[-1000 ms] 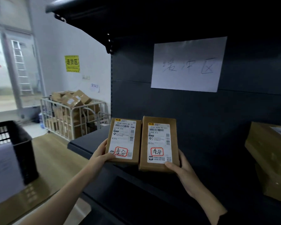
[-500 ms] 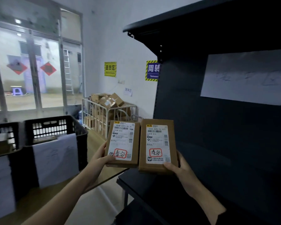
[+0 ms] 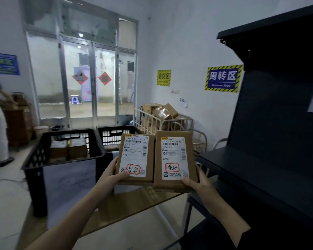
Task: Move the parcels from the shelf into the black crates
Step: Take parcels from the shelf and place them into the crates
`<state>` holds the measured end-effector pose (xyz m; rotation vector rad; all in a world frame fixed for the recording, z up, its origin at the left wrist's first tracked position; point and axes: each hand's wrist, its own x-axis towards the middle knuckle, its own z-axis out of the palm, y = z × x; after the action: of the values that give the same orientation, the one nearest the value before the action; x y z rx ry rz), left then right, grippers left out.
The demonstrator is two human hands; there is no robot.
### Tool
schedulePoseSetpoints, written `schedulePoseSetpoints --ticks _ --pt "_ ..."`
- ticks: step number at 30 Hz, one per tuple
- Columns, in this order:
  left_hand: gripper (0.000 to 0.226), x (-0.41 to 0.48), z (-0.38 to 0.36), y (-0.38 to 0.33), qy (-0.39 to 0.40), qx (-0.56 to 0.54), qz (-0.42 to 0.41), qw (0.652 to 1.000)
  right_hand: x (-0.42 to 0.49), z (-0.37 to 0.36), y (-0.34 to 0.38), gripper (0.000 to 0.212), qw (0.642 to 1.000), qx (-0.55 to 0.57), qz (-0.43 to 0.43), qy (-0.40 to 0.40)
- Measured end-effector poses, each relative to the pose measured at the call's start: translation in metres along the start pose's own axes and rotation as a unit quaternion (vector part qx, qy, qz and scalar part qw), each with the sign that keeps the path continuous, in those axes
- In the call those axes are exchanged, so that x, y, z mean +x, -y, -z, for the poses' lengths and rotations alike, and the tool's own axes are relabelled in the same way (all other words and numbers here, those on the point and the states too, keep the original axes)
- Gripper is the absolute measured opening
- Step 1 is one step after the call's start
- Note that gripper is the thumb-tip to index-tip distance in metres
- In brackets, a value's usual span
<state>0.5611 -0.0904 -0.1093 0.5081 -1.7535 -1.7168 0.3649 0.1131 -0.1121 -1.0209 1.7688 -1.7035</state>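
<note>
Left hand (image 3: 112,175): thumb across the label front, fingers hidden behind left parcel (image 3: 135,157), gripped low.
Right hand (image 3: 197,183): same low pinch on right parcel (image 3: 173,159); held upright, side by side, clear of shelf (image 3: 260,159).
Risk: tipping or slipping on the way to black crates (image 3: 65,161), through one-handed bottom-edge grips.
Labels: "B393" left, "B006" right; red-ringed 泰安 on both.
Wall sign (image 3: 223,78): 周转区, "Turnover Area".

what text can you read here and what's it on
"周转区", "Turnover Area": blue wall sign with yellow-black striped border
"退货区": yellow wall sign
"B393", "泰安": label on left brown cardboard parcel
"B006", "泰安": label on right brown cardboard parcel
Blue poster, small white wall note, label fine print: too blurred
</note>
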Motion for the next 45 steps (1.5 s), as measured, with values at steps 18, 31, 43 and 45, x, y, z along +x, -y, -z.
schedulePoseSetpoints --ticks 18,31,43,45 --pt "0.089 -0.064 0.177 -0.010 -0.155 -0.012 -0.008 0.988 0.077 -0.197 0.013 0.055 0.986 0.006 0.012 0.166" --pt "0.088 -0.023 0.228 -0.017 -0.225 0.029 -0.021 0.974 0.157 -0.252 0.011 0.059 0.969 0.029 0.023 0.244" --pt "0.097 0.093 0.257 -0.020 -0.243 0.044 -0.031 0.969 0.285 -0.270 0.011 0.050 0.962 0.057 0.036 0.265" --pt "0.093 0.110 0.263 -0.020 -0.249 0.040 -0.035 0.967 0.303 -0.272 0.012 0.048 0.959 0.072 0.036 0.273"
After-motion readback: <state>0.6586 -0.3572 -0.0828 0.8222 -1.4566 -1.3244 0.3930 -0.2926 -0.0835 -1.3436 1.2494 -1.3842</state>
